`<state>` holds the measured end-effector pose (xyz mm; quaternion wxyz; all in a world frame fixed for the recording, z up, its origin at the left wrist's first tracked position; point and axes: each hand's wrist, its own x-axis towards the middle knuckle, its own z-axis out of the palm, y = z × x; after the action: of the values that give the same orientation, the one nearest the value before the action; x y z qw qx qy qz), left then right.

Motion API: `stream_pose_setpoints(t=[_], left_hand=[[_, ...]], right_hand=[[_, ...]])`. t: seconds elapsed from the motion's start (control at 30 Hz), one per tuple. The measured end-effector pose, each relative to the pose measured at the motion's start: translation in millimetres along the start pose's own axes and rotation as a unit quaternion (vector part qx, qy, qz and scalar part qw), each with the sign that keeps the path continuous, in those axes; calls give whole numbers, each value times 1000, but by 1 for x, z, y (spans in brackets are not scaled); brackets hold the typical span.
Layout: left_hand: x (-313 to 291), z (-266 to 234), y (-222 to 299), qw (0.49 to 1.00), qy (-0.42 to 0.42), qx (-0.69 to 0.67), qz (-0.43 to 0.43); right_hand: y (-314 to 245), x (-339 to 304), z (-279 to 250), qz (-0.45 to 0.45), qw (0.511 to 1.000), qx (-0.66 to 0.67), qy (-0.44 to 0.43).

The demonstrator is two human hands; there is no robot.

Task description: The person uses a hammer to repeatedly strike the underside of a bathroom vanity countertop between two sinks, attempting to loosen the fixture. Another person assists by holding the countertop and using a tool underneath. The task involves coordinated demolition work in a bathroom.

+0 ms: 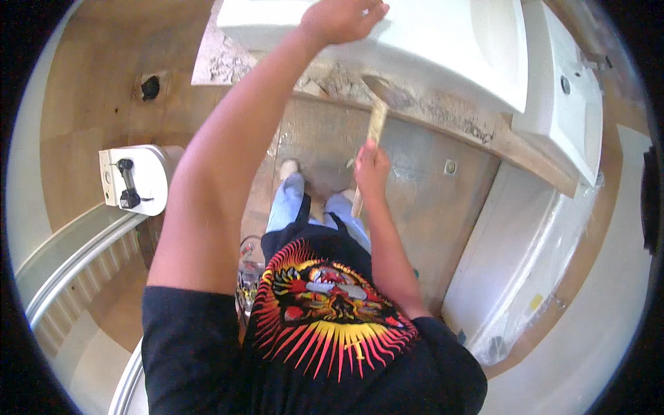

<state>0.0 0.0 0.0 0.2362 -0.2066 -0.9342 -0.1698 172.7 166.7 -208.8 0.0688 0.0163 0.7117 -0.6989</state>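
Observation:
My left arm stretches far forward, and my left hand (342, 19) is over the white washbasin (415, 41). Its fingers are curled together; a tiny pale spot shows between them, too small to name. In my right hand (372, 168) is a hammer (375, 123), gripped around its pale wooden handle. The head end is blurred and lies against the front of the rough, chipped ledge (332, 83) under the basin. The handle's lower end sticks out beneath my fist.
To the right is a second white basin (564, 104) beside a plastic-wrapped white bathtub (512, 256). At left a black cordless tool (126, 183) rests on a toilet lid (153, 181). A tool bag (247, 290) sits by my legs. A dark hole (150, 88) opens in the floor.

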Motion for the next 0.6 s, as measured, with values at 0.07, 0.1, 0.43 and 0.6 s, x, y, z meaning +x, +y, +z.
stream_pose_setpoints(t=[0.07,0.1,0.43,0.6], left_hand=[[3,6,21,997,11,-41,57],[-85,48,44,987,-38,-142,-63],[-71,31,52,952,26,-300,-57],[-108,-4,11,996,-16,-80,46]], right_hand=[[14,-11,-4,-54,995,49,68],[26,-119,-56,90,987,-126,41],[17,-108,-38,147,980,-53,126],[-24,-112,-23,239,960,-82,125]])
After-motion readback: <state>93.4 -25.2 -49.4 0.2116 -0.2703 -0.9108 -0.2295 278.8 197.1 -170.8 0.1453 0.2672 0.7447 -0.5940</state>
